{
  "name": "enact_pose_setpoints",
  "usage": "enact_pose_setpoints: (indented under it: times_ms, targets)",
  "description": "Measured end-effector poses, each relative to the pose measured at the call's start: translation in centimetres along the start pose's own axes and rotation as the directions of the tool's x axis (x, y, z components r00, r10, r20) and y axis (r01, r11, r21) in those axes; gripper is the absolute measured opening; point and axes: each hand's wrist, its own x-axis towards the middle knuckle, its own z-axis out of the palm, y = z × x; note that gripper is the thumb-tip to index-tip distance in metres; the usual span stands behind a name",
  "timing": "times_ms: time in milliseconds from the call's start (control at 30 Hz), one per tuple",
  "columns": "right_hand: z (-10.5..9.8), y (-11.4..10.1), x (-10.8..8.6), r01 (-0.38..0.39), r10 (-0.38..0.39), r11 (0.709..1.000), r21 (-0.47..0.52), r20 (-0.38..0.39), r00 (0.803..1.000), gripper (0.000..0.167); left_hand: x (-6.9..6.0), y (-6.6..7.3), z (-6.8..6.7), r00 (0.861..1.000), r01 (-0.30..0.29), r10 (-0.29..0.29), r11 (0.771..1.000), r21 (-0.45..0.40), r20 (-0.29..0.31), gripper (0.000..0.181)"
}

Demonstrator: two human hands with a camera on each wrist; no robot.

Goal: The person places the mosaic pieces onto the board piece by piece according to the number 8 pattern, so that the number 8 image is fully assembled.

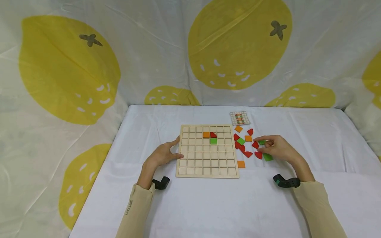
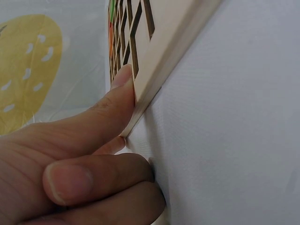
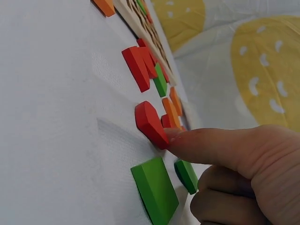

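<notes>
A square wooden grid board lies on the table. Orange and green squares and a red quarter-circle sit in some of its upper cells. At the board's left edge, my left hand rests its thumb on the rim, with the index finger extended against the side; the other fingers curl below in the left wrist view. Right of the board, my right hand pinches a red quarter-circle piece between thumb and index finger. The right wrist view shows its thumb beside another red piece; the index fingertip is hidden there.
Loose pieces lie between board and right hand: several red quarter-circles, orange squares such as one by the board's lower right corner, and green pieces. A small pattern card lies behind them. A lemon-print cloth hangs behind the table.
</notes>
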Motion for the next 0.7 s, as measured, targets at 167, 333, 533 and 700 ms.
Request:
enact_pose_setpoints:
  times_ms: [167, 333, 533, 700]
  targets:
    - [0.2, -0.1, 0.1, -0.017, 0.017, 1.0, -0.019, -0.037, 0.999, 0.041, 0.0, 0.0, 0.0, 1.0, -0.006, 0.006, 1.0, -0.002, -0.001, 0.088]
    - [0.7, -0.2, 0.3, -0.027, 0.026, 1.0, -0.012, -0.076, 0.997, 0.04, 0.0, 0.0, 0.0, 1.0, -0.005, 0.005, 1.0, -0.007, 0.0, 0.088]
    - [0.9, -0.7, 0.3, -0.04, 0.039, 0.999, -0.003, -0.115, 0.993, 0.042, 0.0, -0.1, 0.0, 1.0, -0.009, 0.009, 1.0, -0.004, -0.002, 0.089]
    - [1.3, -1.1, 0.5, -0.043, 0.044, 0.999, 0.006, -0.141, 0.989, 0.044, 0.0, -0.1, 0.0, 1.0, -0.01, 0.01, 1.0, -0.001, -0.003, 0.088]
